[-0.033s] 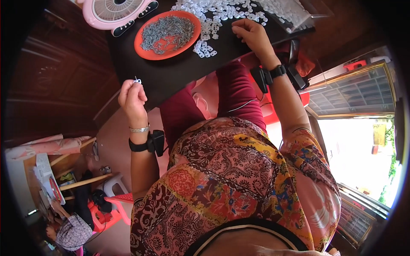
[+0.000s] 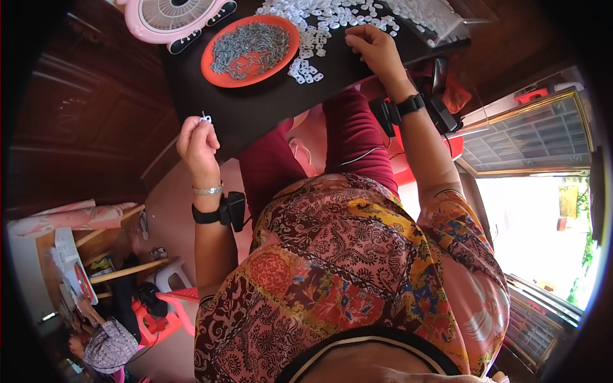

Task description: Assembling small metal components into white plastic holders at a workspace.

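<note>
Left hand [image 2: 199, 145] pinches white clip [image 2: 206, 119]; right hand [image 2: 379, 56] well apart, near loose clips [image 2: 311, 41], curled, can't tell if gripping.

Left hand [image 2: 200, 145] pinches a small white piece [image 2: 206, 119]; right hand [image 2: 381, 56] is near loose white pieces [image 2: 306, 71]. An orange plate [image 2: 281, 69] of metal pins [image 2: 242, 46] sits on the dark table [image 2: 249, 115].

Bright window [image 2: 530, 223], pink floor [image 2: 167, 210]
</note>
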`<action>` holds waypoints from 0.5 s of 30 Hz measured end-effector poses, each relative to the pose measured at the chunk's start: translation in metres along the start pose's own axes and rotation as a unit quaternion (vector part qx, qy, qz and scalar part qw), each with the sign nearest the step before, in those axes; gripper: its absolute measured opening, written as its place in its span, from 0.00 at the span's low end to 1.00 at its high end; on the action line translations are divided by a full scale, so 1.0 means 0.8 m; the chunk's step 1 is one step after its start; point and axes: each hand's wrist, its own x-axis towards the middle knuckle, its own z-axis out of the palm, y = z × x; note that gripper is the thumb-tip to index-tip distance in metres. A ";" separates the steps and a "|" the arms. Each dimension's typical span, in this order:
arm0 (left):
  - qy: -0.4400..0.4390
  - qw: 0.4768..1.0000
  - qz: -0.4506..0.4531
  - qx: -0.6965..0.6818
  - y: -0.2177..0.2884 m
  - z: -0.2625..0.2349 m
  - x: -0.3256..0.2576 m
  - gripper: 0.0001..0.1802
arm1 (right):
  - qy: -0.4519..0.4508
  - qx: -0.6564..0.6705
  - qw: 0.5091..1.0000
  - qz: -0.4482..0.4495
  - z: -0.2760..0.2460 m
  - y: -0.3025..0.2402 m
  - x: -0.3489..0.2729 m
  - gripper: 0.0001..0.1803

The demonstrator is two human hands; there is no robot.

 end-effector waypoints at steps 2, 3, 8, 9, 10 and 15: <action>0.005 1.000 0.019 0.017 -0.003 0.009 0.000 0.08 | 0.035 -0.037 0.997 -0.050 0.008 0.020 0.004 0.13; 0.017 0.999 0.037 0.032 -0.003 0.010 -0.001 0.08 | 0.073 -0.101 0.988 -0.088 0.016 0.016 0.003 0.13; 0.044 0.970 0.129 0.201 -0.017 0.007 -0.002 0.08 | 0.151 -0.182 0.965 -0.116 0.028 0.003 -0.002 0.14; 0.043 0.960 0.168 0.218 -0.016 0.014 0.000 0.08 | 0.157 -0.187 0.964 -0.105 0.026 0.002 -0.001 0.14; 0.043 0.949 0.207 0.235 -0.014 0.019 0.000 0.08 | 0.163 -0.184 0.963 -0.108 0.026 0.002 0.000 0.14; 0.038 0.932 0.209 0.294 -0.010 0.020 -0.003 0.08 | 0.158 -0.212 0.958 -0.112 0.028 0.008 0.001 0.14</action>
